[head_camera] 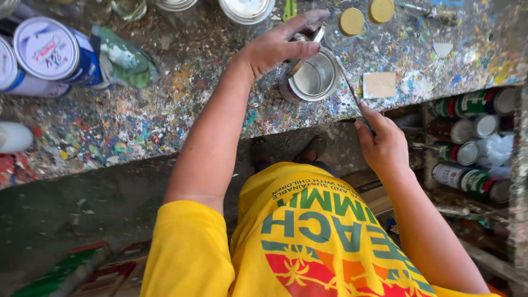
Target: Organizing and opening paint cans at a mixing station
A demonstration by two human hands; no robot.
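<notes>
A paint-spattered workbench (137,121) fills the scene, the person in a yellow shirt leaning over it. The left hand (278,44) clamps the rim of an open tin (313,80) near the bench's front edge, apparently steadying it. The right hand (385,144), just right of the tin and below the bench edge, is closed on a thin rod (349,85) angled up to the tin's rim, seemingly for prying or stirring. Beyond the tin stand two yellow-lidded jars (352,22); far left lie two blue-and-white cans (47,49).
</notes>
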